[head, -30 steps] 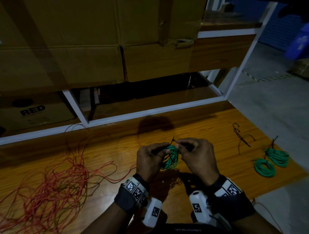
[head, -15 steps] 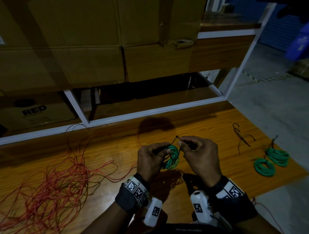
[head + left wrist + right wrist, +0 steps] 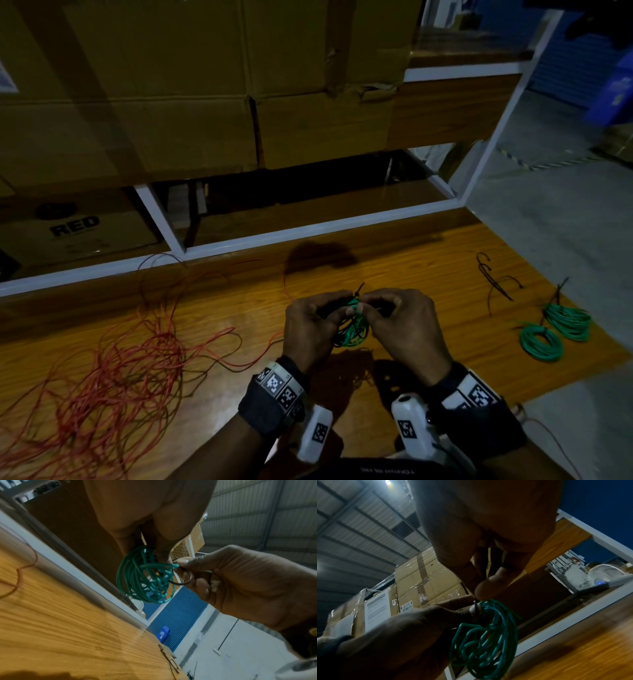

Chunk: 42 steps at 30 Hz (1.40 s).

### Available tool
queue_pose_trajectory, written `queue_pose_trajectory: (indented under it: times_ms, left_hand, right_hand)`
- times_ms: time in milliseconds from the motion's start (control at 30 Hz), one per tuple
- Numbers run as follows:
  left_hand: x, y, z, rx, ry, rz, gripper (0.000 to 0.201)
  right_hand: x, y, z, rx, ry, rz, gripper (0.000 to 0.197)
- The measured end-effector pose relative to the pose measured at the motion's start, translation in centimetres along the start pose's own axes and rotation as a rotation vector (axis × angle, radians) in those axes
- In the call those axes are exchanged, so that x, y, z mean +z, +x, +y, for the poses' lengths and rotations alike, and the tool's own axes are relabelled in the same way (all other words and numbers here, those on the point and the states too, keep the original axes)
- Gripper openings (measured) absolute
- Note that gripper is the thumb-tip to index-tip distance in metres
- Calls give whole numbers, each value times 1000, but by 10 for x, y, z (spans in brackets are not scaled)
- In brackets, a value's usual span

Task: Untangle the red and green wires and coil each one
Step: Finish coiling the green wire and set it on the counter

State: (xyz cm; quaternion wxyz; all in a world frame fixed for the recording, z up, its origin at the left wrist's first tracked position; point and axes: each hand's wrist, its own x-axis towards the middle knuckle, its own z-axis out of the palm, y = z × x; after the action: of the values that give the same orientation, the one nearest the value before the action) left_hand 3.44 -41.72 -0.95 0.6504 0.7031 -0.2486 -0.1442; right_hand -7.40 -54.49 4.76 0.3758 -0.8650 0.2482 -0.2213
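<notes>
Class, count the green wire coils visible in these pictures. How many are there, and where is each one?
3. One green coil is held between the left hand and right hand; two more lie side by side on the table's right end.

We've got the loose wire tangle (image 3: 102,387) on the table's (image 3: 411,267) left, two finished coils (image 3: 555,330) far right, boxes (image 3: 205,85) behind.

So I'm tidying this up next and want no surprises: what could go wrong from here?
The green coil, pinched at its top by the left hand and right hand, looks loosely wound; loops may spring out before the black tie closes. The red wire lies tangled beside them and could snag.
</notes>
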Motion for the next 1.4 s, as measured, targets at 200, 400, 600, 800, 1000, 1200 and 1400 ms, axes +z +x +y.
queue_pose_trajectory:
  times_ms: [200,400,600,800,1000,1200,1400]
  left_hand:
    - [-3,-2,-4,24,24,-87,31]
    - [0,-5,-3,37,32,-134,31]
    - [-1,-5,7,52,-35,-224,30]
    - [1,0,9,70,126,-317,24]
    - [14,-5,2,109,208,-369,23]
    - [25,-6,0,178,226,-323,19]
    - [25,2,-17,223,316,-118,26]
  right_hand:
    - [-9,4,0,-18,-15,-192,5]
    - [-19,17,10,-84,-47,-166,22]
    - [-20,23,9,-149,-84,-154,8]
    - [-35,27,-13,-192,-22,-16,11]
    - [-37,34,-27,-144,170,-85,11]
    - [-33,36,-31,-77,186,-120,13]
    - [-41,40,-24,-13,255,10,13]
